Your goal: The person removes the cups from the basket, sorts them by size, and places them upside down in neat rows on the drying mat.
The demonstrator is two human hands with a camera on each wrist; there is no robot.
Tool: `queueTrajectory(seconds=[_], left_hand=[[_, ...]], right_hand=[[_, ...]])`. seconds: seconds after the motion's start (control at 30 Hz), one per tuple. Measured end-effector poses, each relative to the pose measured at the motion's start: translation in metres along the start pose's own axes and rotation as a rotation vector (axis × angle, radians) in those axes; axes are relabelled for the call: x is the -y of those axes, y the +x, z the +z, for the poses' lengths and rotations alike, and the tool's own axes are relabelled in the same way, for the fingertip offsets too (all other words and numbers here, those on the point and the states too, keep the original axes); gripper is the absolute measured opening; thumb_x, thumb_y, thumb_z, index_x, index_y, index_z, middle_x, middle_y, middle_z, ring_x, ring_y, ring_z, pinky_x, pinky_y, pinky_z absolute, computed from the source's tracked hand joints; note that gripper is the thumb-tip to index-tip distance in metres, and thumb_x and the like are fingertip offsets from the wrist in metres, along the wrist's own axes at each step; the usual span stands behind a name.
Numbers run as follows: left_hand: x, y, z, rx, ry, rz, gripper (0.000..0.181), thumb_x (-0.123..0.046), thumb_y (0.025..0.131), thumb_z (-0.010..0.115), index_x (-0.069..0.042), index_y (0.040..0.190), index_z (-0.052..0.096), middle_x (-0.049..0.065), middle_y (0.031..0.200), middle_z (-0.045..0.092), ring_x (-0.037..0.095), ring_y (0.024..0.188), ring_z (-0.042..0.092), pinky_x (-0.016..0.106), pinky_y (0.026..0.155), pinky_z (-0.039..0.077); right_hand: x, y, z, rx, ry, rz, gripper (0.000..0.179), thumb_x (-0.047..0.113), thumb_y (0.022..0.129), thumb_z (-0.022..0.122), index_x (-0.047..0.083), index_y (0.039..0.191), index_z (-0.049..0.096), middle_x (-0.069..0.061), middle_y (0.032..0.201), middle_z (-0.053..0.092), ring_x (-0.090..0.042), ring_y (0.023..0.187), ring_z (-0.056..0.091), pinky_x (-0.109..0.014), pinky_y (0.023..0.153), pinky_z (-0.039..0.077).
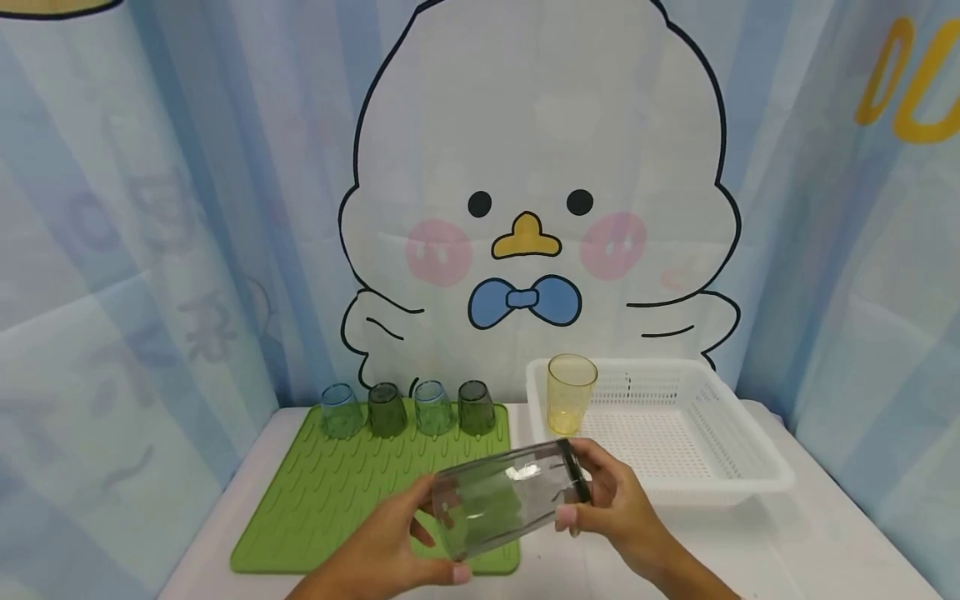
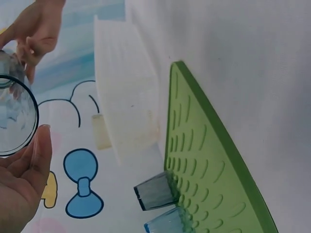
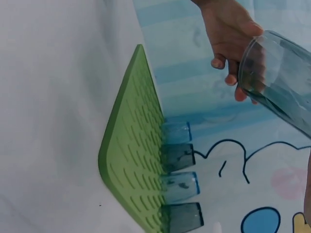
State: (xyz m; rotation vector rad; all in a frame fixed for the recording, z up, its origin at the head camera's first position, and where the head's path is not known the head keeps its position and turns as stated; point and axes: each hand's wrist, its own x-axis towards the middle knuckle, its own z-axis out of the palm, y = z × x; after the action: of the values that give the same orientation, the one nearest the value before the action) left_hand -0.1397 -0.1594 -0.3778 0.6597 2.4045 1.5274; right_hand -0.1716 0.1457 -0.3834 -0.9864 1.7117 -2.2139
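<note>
Both hands hold a grey-tinted clear drinking glass above the front of the table, tipped on its side with the mouth to the left. My left hand grips it at the rim, thumb below and fingers above. Around the thick dark base, my right hand pinches with thumb and fingers. In the left wrist view the round rim lies by the left fingers. Behind the glass is a green drying mat, with several small tumblers upside down in a row along its far edge, some bluish, some dark grey.
A white plastic basket with a perforated bottom stands right of the mat. One yellow glass is upright at the basket's left side. A curtain printed with a cartoon bird hangs right behind the white table.
</note>
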Motion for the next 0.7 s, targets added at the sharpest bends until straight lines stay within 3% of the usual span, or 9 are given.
queueTrajectory(seconds=[0.13, 0.4, 0.7], left_hand=[[0.003, 0.0, 0.0, 0.009, -0.015, -0.006, 0.074, -0.034, 0.083, 0.083, -0.018, 0.144, 0.045, 0.004, 0.119, 0.062, 0.013, 0.1, 0.061, 0.031, 0.075, 0.056], [0.012, 0.001, -0.002, 0.017, -0.036, -0.03, 0.076, -0.033, 0.083, 0.084, -0.02, 0.147, 0.043, 0.004, 0.124, 0.061, 0.014, 0.102, 0.059, 0.033, 0.075, 0.057], [0.018, 0.0, -0.008, 0.06, -0.019, -0.079, 0.076, -0.034, 0.083, 0.083, -0.021, 0.147, 0.044, 0.003, 0.13, 0.058, 0.019, 0.107, 0.058, 0.038, 0.078, 0.052]], right_hand=[[0.002, 0.006, 0.006, -0.007, 0.015, -0.03, 0.051, -0.002, 0.088, 0.07, 0.009, 0.135, 0.052, -0.005, 0.117, 0.061, -0.012, 0.078, 0.068, -0.022, 0.062, 0.055], [0.004, 0.018, 0.015, -0.023, 0.021, -0.008, 0.052, 0.0, 0.087, 0.071, 0.011, 0.135, 0.053, -0.004, 0.111, 0.061, -0.011, 0.075, 0.066, -0.022, 0.061, 0.054], [0.004, 0.028, 0.023, 0.007, 0.031, -0.009, 0.053, 0.004, 0.088, 0.074, 0.014, 0.136, 0.054, -0.003, 0.12, 0.059, -0.007, 0.081, 0.062, -0.021, 0.063, 0.054]])
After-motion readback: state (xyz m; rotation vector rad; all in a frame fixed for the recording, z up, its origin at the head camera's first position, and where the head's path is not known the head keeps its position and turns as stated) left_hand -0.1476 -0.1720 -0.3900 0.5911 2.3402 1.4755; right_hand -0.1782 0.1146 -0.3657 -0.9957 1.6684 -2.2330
